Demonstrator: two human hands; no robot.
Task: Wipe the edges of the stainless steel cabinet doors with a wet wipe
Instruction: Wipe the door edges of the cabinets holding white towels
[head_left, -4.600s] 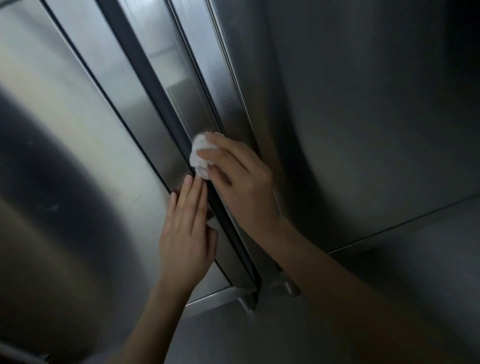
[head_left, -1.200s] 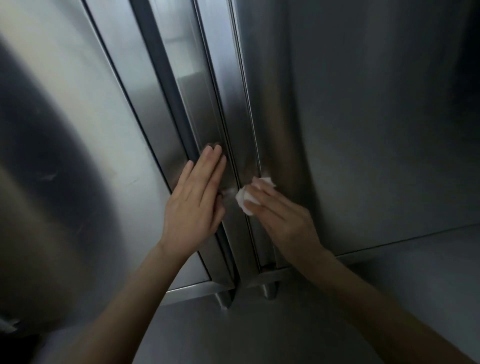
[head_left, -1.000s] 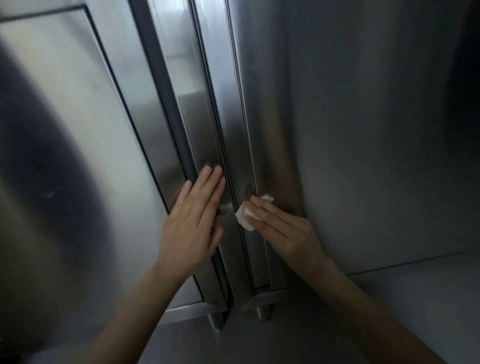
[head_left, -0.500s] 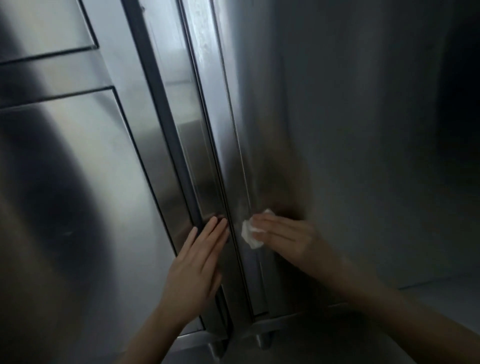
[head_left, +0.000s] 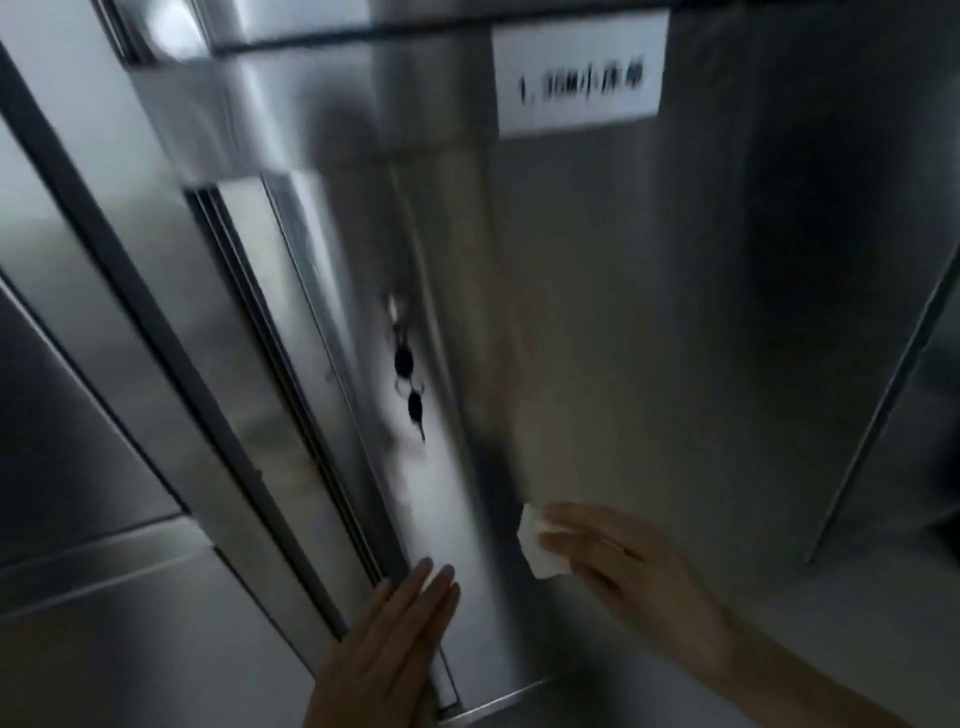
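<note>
A tall stainless steel cabinet fills the blurred view. My right hand (head_left: 618, 566) holds a small white wet wipe (head_left: 537, 545) against the left part of the right door (head_left: 675, 338), near its edge. The fingers lie fairly straight over the wipe. My left hand (head_left: 389, 644) lies flat with straight fingers on the lower edge strip of the left door (head_left: 291, 415), next to the dark gap between the doors.
Two dark keys (head_left: 408, 384) hang from a lock on the right door's edge strip. A white paper label (head_left: 576, 78) with blurred print is stuck high on the right door. Another cabinet seam (head_left: 883, 405) runs down at the far right.
The view has swung upward, showing the keys and the label. Both hands sit lower in the frame; the right hand with the wipe has shifted slightly right onto the door face.
</note>
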